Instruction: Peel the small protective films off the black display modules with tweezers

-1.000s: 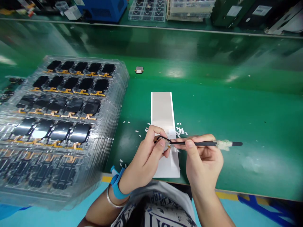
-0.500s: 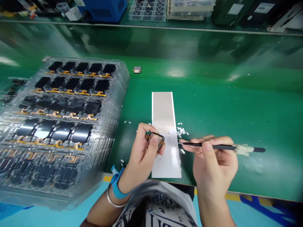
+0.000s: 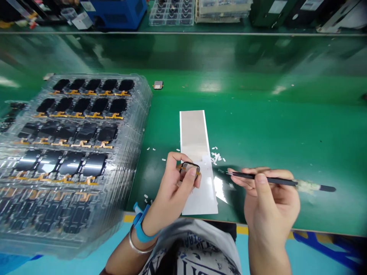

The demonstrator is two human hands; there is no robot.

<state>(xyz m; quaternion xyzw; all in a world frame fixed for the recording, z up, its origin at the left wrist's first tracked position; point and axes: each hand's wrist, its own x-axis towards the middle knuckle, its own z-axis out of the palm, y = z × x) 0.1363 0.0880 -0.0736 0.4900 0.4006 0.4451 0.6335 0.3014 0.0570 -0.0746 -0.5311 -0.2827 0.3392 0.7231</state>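
Between thumb and fingers, my left hand (image 3: 177,183) grips a small display module (image 3: 187,168) with a black rim and a pale back, held over a long white and grey sheet (image 3: 195,133). My right hand (image 3: 271,202) is closed around black tweezers (image 3: 266,179), their tips pointing left, apart from the module and the sheet. Something pale wraps the tweezers near their rear end. Small white scraps (image 3: 217,157) lie beside the sheet's right edge. Whether the tips hold anything is too small to tell.
A tall stack of clear plastic trays (image 3: 137,114) with rows of black screens stands on the left. One more small module (image 3: 158,84) lies behind it on the green table (image 3: 272,133). Across the back, a shelf holds a blue machine (image 3: 120,13) and a compartment tray (image 3: 172,13).
My right hand has moved to the right with the tweezers, away from the sheet. My left hand still holds the module in about the same place. The view has shifted slightly.
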